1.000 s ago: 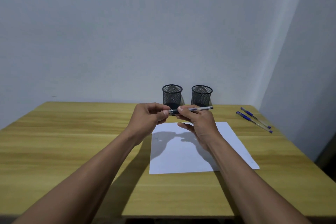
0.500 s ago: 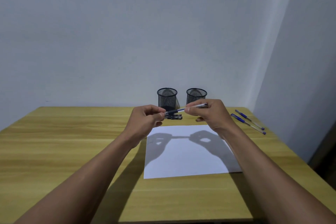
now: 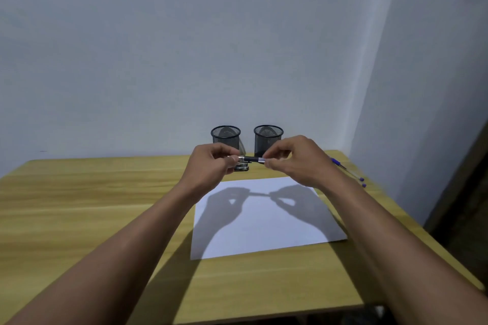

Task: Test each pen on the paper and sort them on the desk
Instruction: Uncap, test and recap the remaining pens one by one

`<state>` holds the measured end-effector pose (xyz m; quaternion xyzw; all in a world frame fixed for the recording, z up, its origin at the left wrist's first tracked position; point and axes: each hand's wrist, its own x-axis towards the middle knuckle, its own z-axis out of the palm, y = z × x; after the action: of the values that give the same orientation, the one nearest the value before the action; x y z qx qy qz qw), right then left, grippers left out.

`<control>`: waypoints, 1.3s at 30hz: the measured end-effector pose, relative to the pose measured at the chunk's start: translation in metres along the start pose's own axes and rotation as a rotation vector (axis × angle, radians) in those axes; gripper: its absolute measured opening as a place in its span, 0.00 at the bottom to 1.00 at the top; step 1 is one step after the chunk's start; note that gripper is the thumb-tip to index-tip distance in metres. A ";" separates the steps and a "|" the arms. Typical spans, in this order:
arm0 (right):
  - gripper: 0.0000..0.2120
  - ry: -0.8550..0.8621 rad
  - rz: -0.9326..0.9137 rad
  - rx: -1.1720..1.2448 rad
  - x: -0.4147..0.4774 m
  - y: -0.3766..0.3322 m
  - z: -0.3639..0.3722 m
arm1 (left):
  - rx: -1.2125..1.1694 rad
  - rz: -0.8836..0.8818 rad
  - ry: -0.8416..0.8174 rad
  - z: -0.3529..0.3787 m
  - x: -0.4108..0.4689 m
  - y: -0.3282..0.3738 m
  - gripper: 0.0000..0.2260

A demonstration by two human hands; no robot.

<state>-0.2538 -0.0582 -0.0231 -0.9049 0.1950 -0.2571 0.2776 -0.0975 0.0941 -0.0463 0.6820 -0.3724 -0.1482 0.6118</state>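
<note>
Both hands hold one dark pen [image 3: 250, 158] level above the far edge of the white paper [image 3: 264, 221]. My left hand [image 3: 208, 163] pinches its left end, where a silver tip shows. My right hand [image 3: 295, 158] pinches the right end. A few more dark pens [image 3: 241, 168] lie on the desk just behind my left hand, partly hidden. Two blue pens [image 3: 348, 170] lie at the desk's far right edge.
Two black mesh pen cups stand at the back against the wall, the left cup [image 3: 225, 137] and the right cup [image 3: 268, 137]. The wooden desk [image 3: 79, 206] ends at a wall corner on the right.
My right hand has slid from the middle of the pen out to its right end, and both hands have risen a little. The view has tilted up slightly.
</note>
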 end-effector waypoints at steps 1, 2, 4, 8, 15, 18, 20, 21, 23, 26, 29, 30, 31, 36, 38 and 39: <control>0.03 0.003 0.003 -0.031 -0.002 0.004 -0.004 | 0.002 0.001 -0.009 0.006 0.001 0.001 0.04; 0.04 0.013 0.012 -0.048 -0.004 0.009 -0.007 | 0.009 0.002 -0.016 0.013 0.004 0.001 0.04; 0.03 0.044 0.041 -0.065 -0.009 0.021 -0.015 | 0.070 0.029 -0.014 0.029 0.009 0.003 0.06; 0.03 0.110 0.115 -0.094 -0.021 0.053 -0.033 | 0.255 0.121 -0.012 0.066 0.018 0.006 0.13; 0.04 0.195 0.341 -0.123 -0.042 0.125 -0.060 | 0.698 0.223 -0.308 0.143 0.044 -0.008 0.23; 0.05 0.188 0.409 -0.170 -0.045 0.151 -0.060 | 0.772 0.202 -0.384 0.174 0.060 -0.011 0.27; 0.06 0.189 0.447 -0.210 -0.044 0.164 -0.056 | 0.842 0.166 -0.428 0.191 0.072 -0.015 0.31; 0.06 0.190 0.458 -0.225 -0.042 0.170 -0.054 | 0.887 0.150 -0.446 0.197 0.077 -0.017 0.32; 0.07 0.195 0.465 -0.252 -0.039 0.178 -0.049 | 0.977 0.127 -0.471 0.208 0.086 -0.023 0.34; 0.08 0.187 0.452 -0.289 -0.033 0.187 -0.044 | 1.059 0.121 -0.493 0.218 0.095 -0.030 0.32; 0.09 0.164 0.440 -0.310 -0.030 0.191 -0.040 | 1.033 0.121 -0.502 0.220 0.099 -0.036 0.31; 0.10 0.163 0.436 -0.314 -0.030 0.192 -0.039 | 1.032 0.130 -0.506 0.219 0.099 -0.038 0.31; 0.10 0.164 0.432 -0.318 -0.031 0.193 -0.038 | 1.038 0.139 -0.510 0.218 0.099 -0.039 0.32; 0.14 0.183 0.399 -0.351 -0.037 0.187 -0.041 | 1.050 0.147 -0.520 0.218 0.099 -0.040 0.33; 0.14 0.196 0.377 -0.375 -0.039 0.181 -0.045 | 1.023 0.132 -0.519 0.216 0.098 -0.037 0.33; 0.13 0.202 0.365 -0.383 -0.039 0.177 -0.048 | 0.998 0.128 -0.510 0.213 0.097 -0.035 0.34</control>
<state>-0.3493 -0.1942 -0.1092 -0.8604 0.4267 -0.2502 0.1224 -0.1608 -0.1279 -0.0993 0.8073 -0.5740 -0.0769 0.1133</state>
